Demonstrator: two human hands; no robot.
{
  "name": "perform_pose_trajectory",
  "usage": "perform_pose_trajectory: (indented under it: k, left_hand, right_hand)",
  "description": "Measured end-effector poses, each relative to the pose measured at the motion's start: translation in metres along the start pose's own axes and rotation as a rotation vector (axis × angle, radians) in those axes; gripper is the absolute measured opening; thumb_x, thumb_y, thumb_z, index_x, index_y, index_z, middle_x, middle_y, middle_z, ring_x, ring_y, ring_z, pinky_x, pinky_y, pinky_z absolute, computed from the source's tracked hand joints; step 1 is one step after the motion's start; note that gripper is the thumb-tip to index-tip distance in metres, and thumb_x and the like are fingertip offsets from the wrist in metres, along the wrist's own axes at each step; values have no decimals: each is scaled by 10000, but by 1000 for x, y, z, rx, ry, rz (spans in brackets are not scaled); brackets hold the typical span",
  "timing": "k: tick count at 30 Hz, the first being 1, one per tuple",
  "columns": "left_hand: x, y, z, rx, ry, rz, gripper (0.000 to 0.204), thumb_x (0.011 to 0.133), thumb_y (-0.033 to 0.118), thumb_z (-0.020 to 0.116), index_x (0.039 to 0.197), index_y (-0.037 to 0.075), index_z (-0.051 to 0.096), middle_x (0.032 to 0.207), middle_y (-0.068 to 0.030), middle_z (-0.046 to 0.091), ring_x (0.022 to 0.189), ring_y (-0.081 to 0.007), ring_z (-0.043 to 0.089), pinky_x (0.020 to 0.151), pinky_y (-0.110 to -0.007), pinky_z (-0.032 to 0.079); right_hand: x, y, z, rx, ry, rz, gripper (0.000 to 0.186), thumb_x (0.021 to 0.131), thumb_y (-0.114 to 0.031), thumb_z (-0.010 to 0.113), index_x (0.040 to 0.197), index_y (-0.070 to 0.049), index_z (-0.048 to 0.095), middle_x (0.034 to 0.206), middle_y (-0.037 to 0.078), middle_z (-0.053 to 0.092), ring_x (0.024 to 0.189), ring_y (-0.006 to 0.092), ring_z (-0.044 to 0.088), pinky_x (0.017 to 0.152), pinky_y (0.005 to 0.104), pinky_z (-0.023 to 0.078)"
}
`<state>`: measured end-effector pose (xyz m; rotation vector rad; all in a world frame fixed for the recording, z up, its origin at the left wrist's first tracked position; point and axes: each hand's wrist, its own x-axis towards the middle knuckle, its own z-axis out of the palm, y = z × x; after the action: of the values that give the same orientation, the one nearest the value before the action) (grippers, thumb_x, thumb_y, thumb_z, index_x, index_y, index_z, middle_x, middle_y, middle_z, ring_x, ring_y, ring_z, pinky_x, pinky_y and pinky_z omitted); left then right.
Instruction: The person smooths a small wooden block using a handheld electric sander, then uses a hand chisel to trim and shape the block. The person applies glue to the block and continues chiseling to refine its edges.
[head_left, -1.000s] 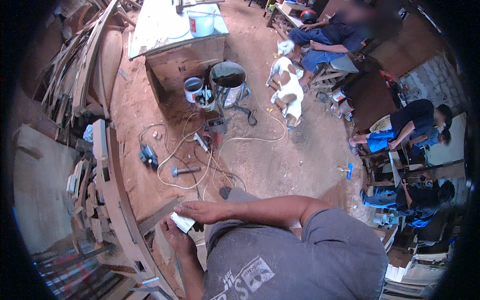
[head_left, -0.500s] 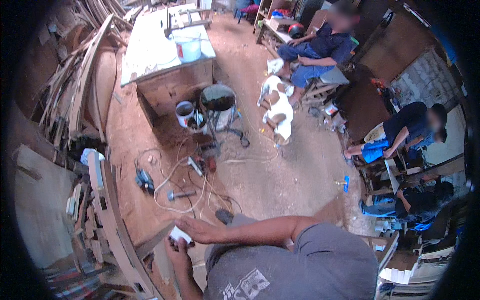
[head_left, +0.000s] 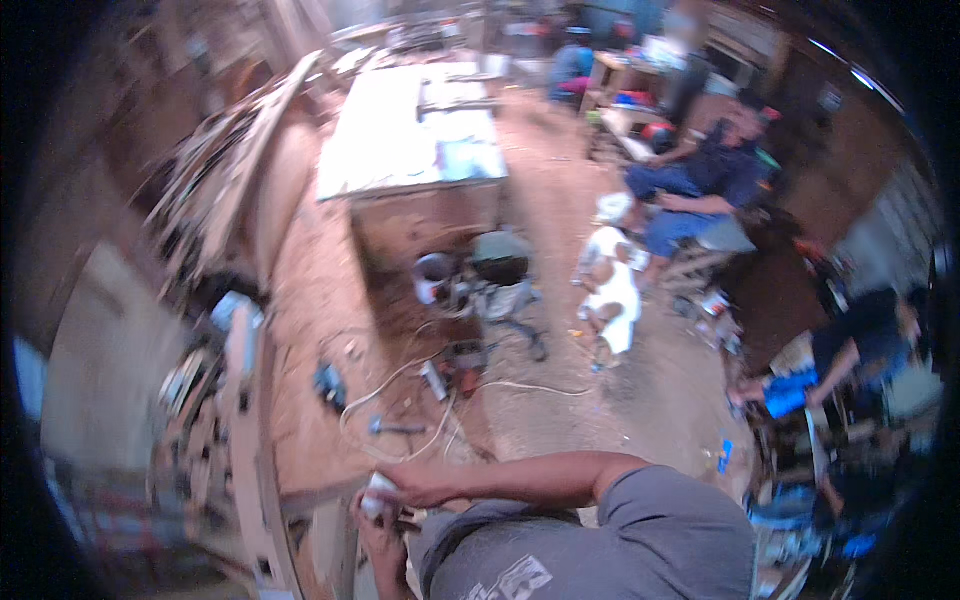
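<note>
A small white piece [head_left: 379, 494], too blurred to name further, sits between my two hands in front of my body, low in the picture. My left hand [head_left: 380, 540] is closed around it from below. From the right, my right hand [head_left: 418, 486] reaches across, its fingers curled against the piece's upper side; motion blurs their tips. Beside my hands, on the left, stands a long wooden beam [head_left: 246, 440] with cut slots. On the ground just beyond lie a hammer-like tool [head_left: 398, 427] and a blue-grey power tool [head_left: 328, 384].
A pale cord [head_left: 540, 387] loops over the dirt floor. Farther off are a large white-topped table [head_left: 400, 130], buckets [head_left: 435, 275] and a white-and-brown dog [head_left: 612, 310]. Stacked planks [head_left: 235, 190] line the left. A seated person [head_left: 715, 180] and others bent at work occupy the right.
The whole scene has shifted right and down as my head turned, with blur. My right hand's fingers, stretched out before, now curl at the white piece.
</note>
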<state>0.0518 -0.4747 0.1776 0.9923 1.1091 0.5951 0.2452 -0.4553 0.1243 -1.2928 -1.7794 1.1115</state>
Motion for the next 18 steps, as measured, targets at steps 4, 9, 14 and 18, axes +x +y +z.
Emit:
perform_pose_trajectory:
  k: [4,9,14,18]
  left_hand:
    - [-9,-27,-28,33,213,312,708,991,346,807,1537,86,438,1350,-110,616,1116,-236,675,920,-390,595]
    - [-52,-8,-25,38,454,274,574,941,220,873,1390,27,573,1209,-86,722,1131,-183,703,1007,-373,572]
    - [-120,-3,-30,81,686,120,649,946,224,869,1425,-14,500,1162,-111,746,1108,-185,725,981,-363,577]
    - [-150,-46,-45,5,843,164,697,961,245,854,1451,-33,443,1122,-120,759,1122,-186,730,969,-368,578]
  right_hand:
    - [27,-75,-20,-10,-251,239,605,1088,-529,558,1417,-24,514,1153,322,721,1084,495,716,941,573,559]
    - [35,-64,20,-20,-301,23,532,1118,-487,451,1384,-30,512,1040,355,718,1014,550,707,864,620,532]
    - [38,-93,54,-177,-564,-76,613,1093,-593,456,1241,-7,563,915,304,713,880,516,713,798,572,538]
    - [40,-114,94,35,-710,-52,627,1090,-571,540,1282,21,623,991,234,742,890,335,742,815,459,566]
